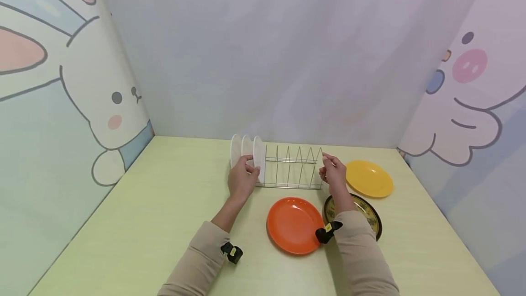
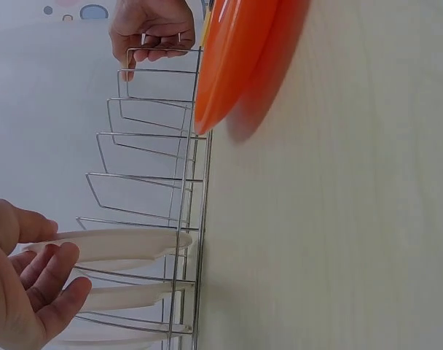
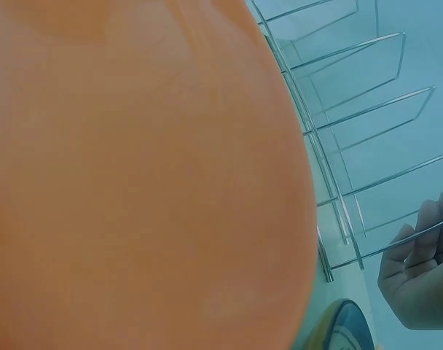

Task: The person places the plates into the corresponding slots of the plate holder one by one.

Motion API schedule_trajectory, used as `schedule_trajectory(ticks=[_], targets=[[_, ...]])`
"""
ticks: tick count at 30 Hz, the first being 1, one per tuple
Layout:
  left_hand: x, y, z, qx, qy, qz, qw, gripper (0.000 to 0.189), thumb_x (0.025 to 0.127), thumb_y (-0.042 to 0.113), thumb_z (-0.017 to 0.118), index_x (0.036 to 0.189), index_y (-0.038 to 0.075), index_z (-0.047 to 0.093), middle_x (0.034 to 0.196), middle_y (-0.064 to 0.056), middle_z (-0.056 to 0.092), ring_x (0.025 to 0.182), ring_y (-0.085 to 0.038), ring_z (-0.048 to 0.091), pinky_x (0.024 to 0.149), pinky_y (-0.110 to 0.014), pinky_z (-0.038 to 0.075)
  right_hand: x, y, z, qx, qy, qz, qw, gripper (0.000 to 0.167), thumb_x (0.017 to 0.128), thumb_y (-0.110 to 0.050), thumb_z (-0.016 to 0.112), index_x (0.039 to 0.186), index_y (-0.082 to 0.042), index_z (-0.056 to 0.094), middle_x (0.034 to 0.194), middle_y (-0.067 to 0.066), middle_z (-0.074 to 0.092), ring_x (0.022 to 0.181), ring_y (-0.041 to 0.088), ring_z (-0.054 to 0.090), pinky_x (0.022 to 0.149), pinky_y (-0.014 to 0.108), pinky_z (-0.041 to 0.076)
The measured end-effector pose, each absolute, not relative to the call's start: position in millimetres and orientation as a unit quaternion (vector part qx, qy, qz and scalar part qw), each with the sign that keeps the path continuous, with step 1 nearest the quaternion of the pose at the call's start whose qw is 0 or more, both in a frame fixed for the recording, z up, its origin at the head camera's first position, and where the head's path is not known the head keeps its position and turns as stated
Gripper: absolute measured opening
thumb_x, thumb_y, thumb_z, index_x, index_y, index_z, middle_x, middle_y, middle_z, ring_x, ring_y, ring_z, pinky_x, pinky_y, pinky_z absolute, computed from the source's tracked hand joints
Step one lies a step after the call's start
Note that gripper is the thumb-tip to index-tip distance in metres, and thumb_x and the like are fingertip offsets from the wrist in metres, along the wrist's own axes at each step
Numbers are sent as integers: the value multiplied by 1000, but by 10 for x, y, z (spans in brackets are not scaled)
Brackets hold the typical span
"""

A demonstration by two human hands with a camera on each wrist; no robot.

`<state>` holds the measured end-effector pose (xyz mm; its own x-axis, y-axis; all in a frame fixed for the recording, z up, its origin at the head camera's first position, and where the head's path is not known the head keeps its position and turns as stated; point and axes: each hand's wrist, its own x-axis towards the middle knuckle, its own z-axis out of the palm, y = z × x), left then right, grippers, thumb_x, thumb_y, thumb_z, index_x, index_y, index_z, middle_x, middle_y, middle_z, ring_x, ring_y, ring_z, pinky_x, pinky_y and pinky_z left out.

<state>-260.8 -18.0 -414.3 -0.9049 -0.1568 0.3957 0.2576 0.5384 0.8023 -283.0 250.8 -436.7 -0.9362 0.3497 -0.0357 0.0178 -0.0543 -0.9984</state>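
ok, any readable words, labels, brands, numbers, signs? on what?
None readable.
Small yellow patches on black wrist-worn cameras: too small to tell if printed.
Round dark-rimmed yellow patterned plate: markings too small to make out.
Round white plates, silver wire rack, round orange plate: no text visible.

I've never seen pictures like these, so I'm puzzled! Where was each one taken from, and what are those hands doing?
There's no machine, just a person's two bare hands. The wide picture comes from a camera on the person's head, looking forward and down. The other two come from wrist cameras, left and right; the orange plate fills much of the right one.

On the table stands a wire rack. The orange plate, a dark-rimmed plate and a yellow plate lie around it.

The left hand has a white plate in its grip, upright in the rack beside two more white plates. The right hand holds the rack's right end.
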Motion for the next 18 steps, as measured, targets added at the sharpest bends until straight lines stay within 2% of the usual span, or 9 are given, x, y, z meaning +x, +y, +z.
schedule_trajectory(ticks=[10,14,18], targets=[[-2590,-167,-4204,-23,-850,-479,218,30,79,13,71,108,8,64,68,3,62,60,-14,60,55,-34,45,-2811,2503,-4373,-137,-675,715,118,33,97,-28,51,126,-13,57,66,2,54,58,11,51,59,31,47],[-2499,-184,-4202,-29,-839,-509,189,36,77,10,72,112,6,63,71,-1,62,63,-16,61,60,-35,47,-2800,2492,-4373,-139,-672,718,118,33,97,-26,50,127,-13,56,64,2,54,56,11,51,55,29,44],[-2402,-204,-4190,-38,-830,-533,161,42,76,10,72,117,4,61,81,-6,62,72,-20,63,67,-37,51,-2814,2492,-4369,-138,-671,719,118,32,97,-27,50,126,-13,57,64,2,54,56,10,51,55,29,44]])
